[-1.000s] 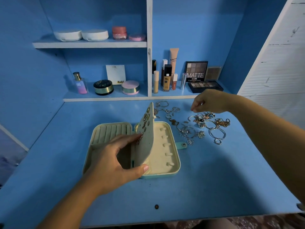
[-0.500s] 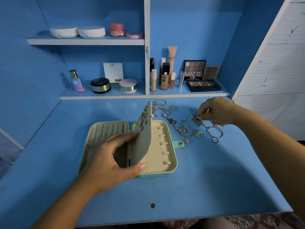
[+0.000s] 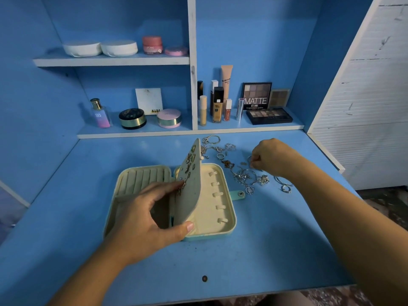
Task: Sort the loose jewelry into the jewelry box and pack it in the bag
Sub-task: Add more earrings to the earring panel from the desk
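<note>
Left hand (image 3: 145, 219) gripped the soft cream flap (image 3: 191, 184) of open jewelry box (image 3: 230, 226), right hand (image 3: 270, 156) curled tight, pinched shiny metal jewelry (image 3: 245, 176) near far edge of tabletop (image 3: 276, 250)

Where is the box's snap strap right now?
Head view: the teal snap strap juts from the right edge of the open jewelry box, flat on the desk, beside the loose jewelry.
</note>
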The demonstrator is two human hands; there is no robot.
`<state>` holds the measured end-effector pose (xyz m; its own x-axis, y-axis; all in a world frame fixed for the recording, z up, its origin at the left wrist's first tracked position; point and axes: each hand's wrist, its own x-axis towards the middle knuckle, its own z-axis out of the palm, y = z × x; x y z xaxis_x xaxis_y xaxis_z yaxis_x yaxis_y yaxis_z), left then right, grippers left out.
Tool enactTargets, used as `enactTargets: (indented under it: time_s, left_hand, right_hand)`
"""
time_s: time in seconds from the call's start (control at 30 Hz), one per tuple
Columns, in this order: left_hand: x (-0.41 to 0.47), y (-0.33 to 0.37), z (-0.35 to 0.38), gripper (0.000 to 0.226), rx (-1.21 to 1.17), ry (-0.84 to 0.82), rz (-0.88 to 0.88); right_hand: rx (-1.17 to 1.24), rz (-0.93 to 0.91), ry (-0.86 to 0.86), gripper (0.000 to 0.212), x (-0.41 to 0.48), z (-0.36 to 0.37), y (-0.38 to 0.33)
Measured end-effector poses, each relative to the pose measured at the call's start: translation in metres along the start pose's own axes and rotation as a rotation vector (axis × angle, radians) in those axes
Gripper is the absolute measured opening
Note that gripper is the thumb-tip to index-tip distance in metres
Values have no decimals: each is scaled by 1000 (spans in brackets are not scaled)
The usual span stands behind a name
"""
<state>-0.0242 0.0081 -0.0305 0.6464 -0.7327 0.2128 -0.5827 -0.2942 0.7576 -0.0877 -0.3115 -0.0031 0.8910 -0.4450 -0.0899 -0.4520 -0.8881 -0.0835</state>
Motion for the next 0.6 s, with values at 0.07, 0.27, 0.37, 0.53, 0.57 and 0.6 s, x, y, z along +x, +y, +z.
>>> enactTargets:
  time_s: [0.07,0.27,0.37,0.53,0.57,0.6]
  left_hand:
    - [0,-1,0,75,3,-1,-2]
    - [1,2,1,75,20,8,14]
    - [1,4,1,76,27,11,19]
    - [1,3,1,77,33,5,17]
    - [1,2,1,77,29,3,15]
    - [1,2,1,77,24,1,12]
  right_hand:
    - [-12,18,6,15,0,1,-5]
    - [-96,80,63,10,2,14,-27]
    - [-126,103,81,15,-2,14,-33]
    - [-123,95,69,15,-8,17,-28]
    - [-107,78,84,7,-9,16,-23]
    - [-68,69,102,8,-11,15,-16]
